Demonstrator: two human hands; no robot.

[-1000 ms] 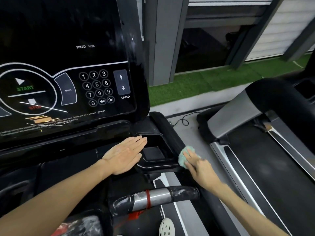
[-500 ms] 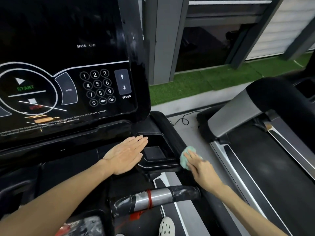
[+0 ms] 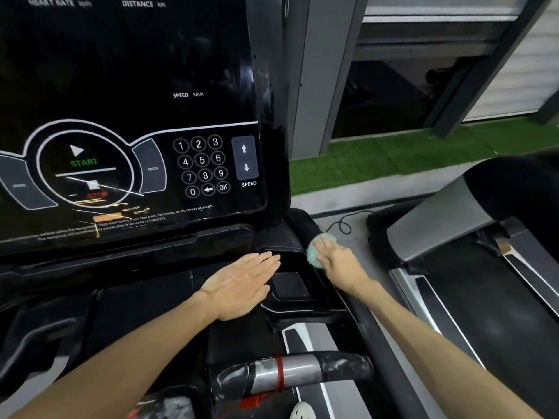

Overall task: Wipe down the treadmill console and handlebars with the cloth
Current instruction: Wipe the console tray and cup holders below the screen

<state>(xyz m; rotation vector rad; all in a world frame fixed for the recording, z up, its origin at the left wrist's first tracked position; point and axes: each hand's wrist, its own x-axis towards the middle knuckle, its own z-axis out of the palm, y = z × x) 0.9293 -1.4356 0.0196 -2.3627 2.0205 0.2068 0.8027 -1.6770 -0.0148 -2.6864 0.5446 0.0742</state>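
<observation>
Head view, looking down at a treadmill console (image 3: 136, 116), black and glossy, display unlit. Landmark for these notes: the recessed tray (image 3: 289, 285) at the console's lower right corner.

- Left hand (image 3: 242, 282): lies flat on the black counter just left of the tray, back of the hand up. Fingers straight and together, holding nothing, tips reaching the tray's upper left rim.
- Right hand (image 3: 338, 264): just right of the tray, on the black side handlebar (image 3: 304, 226) that borders it. Fingers nearly straight, spread on top of the cloth, pressing it against the bar. Thumb hidden.
- Cloth (image 3: 313, 255): pale green, bunched into a small wad, sitting on the side handlebar at the tray's upper right corner. Most of it is under the right hand; the edge facing the tray shows.
- Keypad (image 3: 201, 166): above and left of the tray on the console face, digits 0 to 9, back arrow and OK. SPEED arrows (image 3: 245, 158) between it and the console's right edge.
- START/STOP dial (image 3: 84, 164): far left of the tray, same panel.
- Front grip bar (image 3: 302, 373): below the tray, towards the person. Silver sensor sleeve, red band, scuffed black wrap.
- Second treadmill (image 3: 453, 237): well right of the tray, grey motor cover, black belt.
- Thin black cable (image 3: 341, 226): on the grey floor between the side handlebar and the second treadmill.
- Green turf strip (image 3: 393, 161): beyond the tray, along the wall.
</observation>
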